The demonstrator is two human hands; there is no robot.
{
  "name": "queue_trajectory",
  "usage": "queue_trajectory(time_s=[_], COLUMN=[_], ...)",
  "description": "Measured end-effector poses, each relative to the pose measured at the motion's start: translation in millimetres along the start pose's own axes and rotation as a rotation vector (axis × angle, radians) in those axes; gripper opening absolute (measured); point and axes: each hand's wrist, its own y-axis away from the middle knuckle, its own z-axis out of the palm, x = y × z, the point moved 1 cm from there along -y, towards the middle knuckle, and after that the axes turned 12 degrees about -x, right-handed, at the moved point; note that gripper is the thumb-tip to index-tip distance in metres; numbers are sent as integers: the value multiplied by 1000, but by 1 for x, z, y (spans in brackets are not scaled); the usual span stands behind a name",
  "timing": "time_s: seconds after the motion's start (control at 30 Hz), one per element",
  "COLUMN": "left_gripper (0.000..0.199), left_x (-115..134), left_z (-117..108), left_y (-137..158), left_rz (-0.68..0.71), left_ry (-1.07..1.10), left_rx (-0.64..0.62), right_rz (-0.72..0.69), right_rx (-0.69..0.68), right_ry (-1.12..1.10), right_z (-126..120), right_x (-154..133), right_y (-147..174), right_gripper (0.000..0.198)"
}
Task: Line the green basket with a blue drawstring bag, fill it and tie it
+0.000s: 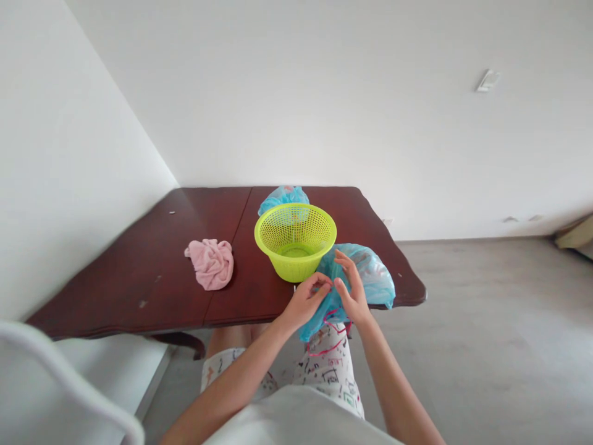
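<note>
A blue translucent plastic bag lies at the table's front right edge, part of it hanging over. My left hand is at the bag's gathered top, thumb and fingertips pinched together on the plastic. Opposite it, my right hand has its fingers apart, close against the bag. A thin pink-red drawstring dangles from the bag below my hands, over my lap. Just behind my hands stands a lime-green plastic colander, upright, with nothing visible inside.
Behind the colander sits a second blue plastic bag, partly hidden. A crumpled pink cloth lies left on the dark red wooden table. White walls border the table at the back and left. A white chair rail curves at lower left.
</note>
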Motion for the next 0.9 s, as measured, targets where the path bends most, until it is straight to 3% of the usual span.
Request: queue_trajectory(time_s=[0.2, 0.33, 0.47, 0.6, 0.7, 0.9], left_gripper=[44, 46, 47, 46, 45, 40], left_x=[-9, -8, 9, 24, 28, 30], left_z=[13, 17, 3, -10, -11, -14], left_y=[-3, -11, -12, -4, -1, -2], left_rz=[-21, 48, 84, 110, 104, 111], left_ry=[85, 252, 260, 225, 191, 75], left_rx=[-233, -81, 54, 117, 123, 180], right_rz=[74, 85, -4, 34, 136, 289], right_rx=[79, 117, 165, 119, 60, 272], right_ry=[-202, -238, -7, 251, 166, -114], right_z=[20, 36, 31, 24, 25, 15], right_x=[5, 3, -15, -23, -22, -24], right_y=[9, 0, 9, 28, 35, 31], right_gripper=[54, 60, 54, 19, 21, 47])
